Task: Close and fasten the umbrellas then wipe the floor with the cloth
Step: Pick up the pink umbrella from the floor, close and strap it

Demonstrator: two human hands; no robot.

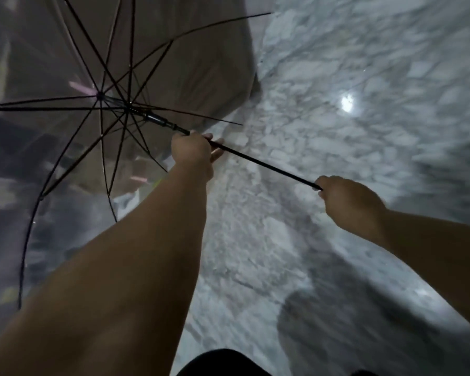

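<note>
Head view, blurred. I noted one umbrella (73,109) open, its clear canopy spread across the left half of the scene, black ribs fanning out from a hub left of centre. Its black shaft (263,162) ran from that hub down and to the right, tilted, above the floor.

The left hand (192,154) was closed around the shaft just right of the black runner sleeve (158,121), fingers wrapped over the rod, thumb side toward the canopy. Forearm stretched out from the near left.

The right hand (345,202) was closed in a fist at the near end of the shaft, well apart from the left hand. The shaft entered the fist at its far-left side; whatever handle it held was hidden inside the grip, so I could not tell its shape.

Floor (337,63) was pale marble with grey veining, filling the right and centre. A bright round light reflection (347,105) sat on it at far right of centre. A brownish surface showed through the canopy at the far left; too smeared to name. Pink marks (83,89) showed near the hub, through or on the canopy; I could not tell which.

I saw dark clothing (223,362) at the near edge, centre. No cloth was found in view.
</note>
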